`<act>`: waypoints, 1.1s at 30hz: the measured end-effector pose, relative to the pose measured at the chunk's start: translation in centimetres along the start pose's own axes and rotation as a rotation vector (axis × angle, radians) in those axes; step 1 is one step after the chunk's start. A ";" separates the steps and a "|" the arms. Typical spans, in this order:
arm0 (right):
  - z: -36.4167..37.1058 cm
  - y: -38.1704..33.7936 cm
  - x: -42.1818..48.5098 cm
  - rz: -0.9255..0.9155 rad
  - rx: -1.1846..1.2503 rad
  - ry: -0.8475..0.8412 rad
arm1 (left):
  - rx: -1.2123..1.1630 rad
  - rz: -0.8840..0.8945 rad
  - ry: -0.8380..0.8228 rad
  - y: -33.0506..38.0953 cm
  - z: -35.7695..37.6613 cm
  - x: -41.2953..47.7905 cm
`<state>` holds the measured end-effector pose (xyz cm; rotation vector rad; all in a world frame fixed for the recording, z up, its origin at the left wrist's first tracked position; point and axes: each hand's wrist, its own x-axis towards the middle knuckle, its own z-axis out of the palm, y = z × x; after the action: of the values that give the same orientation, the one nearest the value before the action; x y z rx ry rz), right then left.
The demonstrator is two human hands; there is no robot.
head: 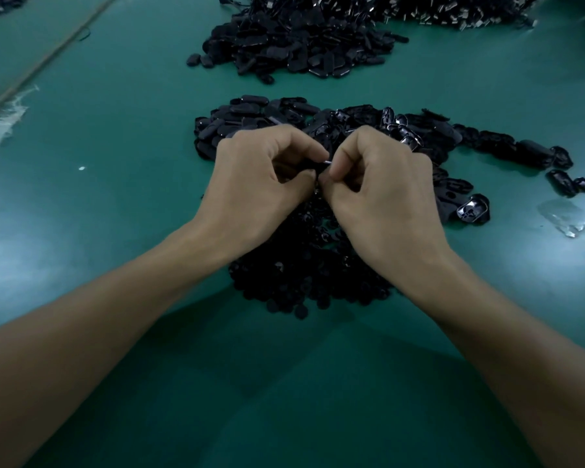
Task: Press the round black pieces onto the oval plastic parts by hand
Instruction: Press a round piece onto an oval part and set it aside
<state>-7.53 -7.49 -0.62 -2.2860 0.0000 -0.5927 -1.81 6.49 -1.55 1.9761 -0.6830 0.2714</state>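
Note:
My left hand [260,177] and my right hand [382,190] meet at the middle of the green table, fingers curled. Together they pinch a small oval black plastic part [314,165]; only its edge shows between the fingertips. Whether a round piece sits on it is hidden. Below the hands lies a heap of round black pieces [304,275]. Behind the hands spreads a pile of oval plastic parts [250,119], trailing off to the right [520,150].
A larger heap of black oval parts [298,45] lies at the back, with shiny metal-tipped parts [453,11] behind it. A clear plastic scrap [564,217] lies at the right. The green table mat [115,146] has a seam at the far left.

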 end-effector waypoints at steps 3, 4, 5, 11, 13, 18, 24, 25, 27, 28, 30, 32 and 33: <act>-0.1 0.2 0.1 0.016 0.008 -0.012 | -0.026 -0.007 -0.009 0.2 0.1 -0.1; -0.2 0.3 0.2 0.020 0.009 -0.016 | -0.036 -0.008 -0.013 0.2 0.1 -0.1; -0.2 0.4 0.2 0.019 0.009 -0.019 | -0.046 -0.008 -0.017 0.2 0.1 -0.1; -1.2 1.2 1.4 0.006 0.107 0.009 | -0.243 -0.117 -0.024 0.0 0.0 0.1; -1.7 1.5 1.9 0.009 0.197 0.028 | -0.370 -0.185 -0.031 -0.1 -0.1 0.3; -2.1 2.1 2.3 0.028 0.285 0.002 | -0.510 -0.248 -0.009 -0.2 -0.1 0.4; -2.4 1.9 2.0 -0.002 0.285 0.038 | -0.549 -0.249 0.015 -0.2 -0.2 0.4; -2.4 1.7 1.9 -0.022 0.265 0.052 | -0.550 -0.246 0.017 -0.2 -0.2 0.4; -2.2 1.4 1.8 -0.051 0.234 0.068 | -0.545 -0.238 0.018 -0.2 -0.2 0.4; -2.1 1.3 1.7 -0.058 0.224 0.067 | -0.539 -0.231 0.018 -0.1 -0.2 0.4; -2.0 1.2 1.6 -0.055 0.213 0.052 | -0.527 -0.216 0.018 0.0 -0.2 0.3; -1.9 1.2 1.5 -0.045 0.201 0.036 | -0.519 -0.208 0.011 0.1 -0.1 0.3; -1.9 1.2 1.5 -0.041 0.199 0.029 | -0.516 -0.207 0.009 0.2 -0.1 0.2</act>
<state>-6.74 -9.85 0.33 -2.0891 -0.0882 -0.6192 -1.73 6.42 -1.27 1.5309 -0.4779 -0.0244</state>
